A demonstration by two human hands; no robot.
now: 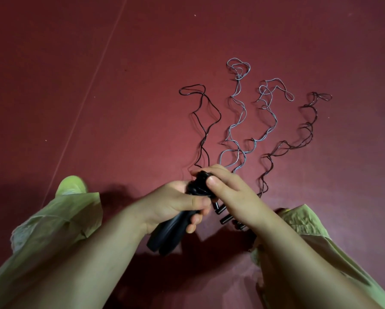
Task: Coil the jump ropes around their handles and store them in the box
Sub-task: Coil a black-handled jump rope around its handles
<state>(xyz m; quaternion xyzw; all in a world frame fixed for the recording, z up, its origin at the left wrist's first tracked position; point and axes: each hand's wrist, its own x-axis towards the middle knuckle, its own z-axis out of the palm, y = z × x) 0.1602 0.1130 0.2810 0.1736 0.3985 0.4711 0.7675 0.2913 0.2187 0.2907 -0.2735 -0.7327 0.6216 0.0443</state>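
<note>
Left hand (178,206) grips a pair of black jump-rope handles (167,233) held together above the red floor (98,85). Right hand (227,188) pinches the black cord wound at the handles' top end (199,186). Two black ropes (203,126) and two grey ropes (238,121) lie wavy, side by side on the floor beyond the hands. More handle ends (222,214) lie under the right wrist.

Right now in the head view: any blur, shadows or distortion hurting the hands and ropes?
Head view: wide-angle bowing at the edges; left hand and right hand sharp on the black handles; the green shoe is blurred; heavy shadow pools on the floor beneath the arms; ropes read clearly.
</note>
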